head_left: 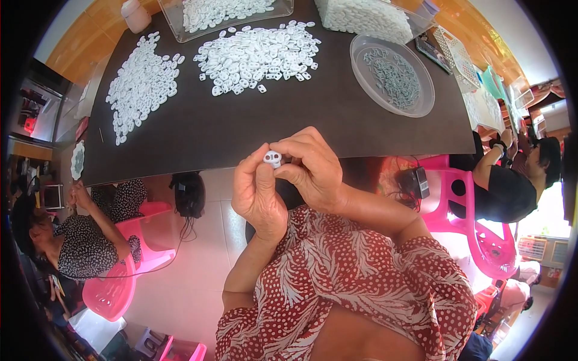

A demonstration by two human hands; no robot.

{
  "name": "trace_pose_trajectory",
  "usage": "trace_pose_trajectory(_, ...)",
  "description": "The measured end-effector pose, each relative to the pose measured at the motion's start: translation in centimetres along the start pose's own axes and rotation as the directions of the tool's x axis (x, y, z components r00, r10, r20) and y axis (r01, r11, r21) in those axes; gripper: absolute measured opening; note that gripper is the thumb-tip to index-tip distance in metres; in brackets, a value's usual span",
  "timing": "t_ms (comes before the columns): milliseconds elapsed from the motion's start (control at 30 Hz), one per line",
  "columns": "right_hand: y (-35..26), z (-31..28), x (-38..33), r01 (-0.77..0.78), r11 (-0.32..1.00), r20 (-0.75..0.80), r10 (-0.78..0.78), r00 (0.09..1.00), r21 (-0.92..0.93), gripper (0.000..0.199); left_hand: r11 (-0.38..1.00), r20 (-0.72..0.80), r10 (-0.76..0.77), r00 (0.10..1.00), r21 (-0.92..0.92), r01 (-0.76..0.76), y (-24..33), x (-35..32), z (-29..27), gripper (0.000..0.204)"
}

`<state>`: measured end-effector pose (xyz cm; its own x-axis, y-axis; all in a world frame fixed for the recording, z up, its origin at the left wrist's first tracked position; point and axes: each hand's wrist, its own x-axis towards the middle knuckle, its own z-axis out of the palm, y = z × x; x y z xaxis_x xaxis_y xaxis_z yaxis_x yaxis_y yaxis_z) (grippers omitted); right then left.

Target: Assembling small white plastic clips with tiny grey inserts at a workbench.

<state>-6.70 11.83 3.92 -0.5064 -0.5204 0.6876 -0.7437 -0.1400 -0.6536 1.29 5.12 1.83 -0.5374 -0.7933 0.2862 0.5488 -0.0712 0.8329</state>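
Observation:
Near the front edge of the table, both hands meet around a small white two-holed plastic cord lock (273, 158). My left hand (259, 195) pinches it from the left, thumb in front. My right hand (313, 171) grips it from the right with thumb and fingers. A second white part seems to sit just under the two-holed face, but fingertips partly cover it. Beyond my hands lies a heap of loose white oval two-holed pieces (259, 57). Another pile of white pieces (144, 84) spreads to its left. A round clear tray (359, 75) at the right holds small grey-green springs (394, 78).
Along the far side stand a clear bin (174, 24) of white pieces, another full container (367, 21) and a bottle (136, 17). People sit at the left (90, 240) and right (506, 180), near pink plastic chairs (457, 204). A dark phone-like object (433, 54) lies by the tray.

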Motion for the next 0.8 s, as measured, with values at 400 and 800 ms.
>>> trace_pose_trajectory(400, 0.6, 0.6, -0.7, 0.083, 0.996, -0.053, -0.085, 0.995, -0.04, 0.028, 0.999, 0.001, 0.048, 0.999, 0.019, -0.048, -0.6, -0.7, 0.4, 0.025)
trace_pose_trajectory(800, 1.5, 1.4, -0.8, 0.191, 0.981, -0.106, -0.195, 0.975, -0.044, 0.023, 0.909, -0.006, 0.255, 0.967, 0.342, -0.238, -1.3, -0.6, 0.8, 0.025)
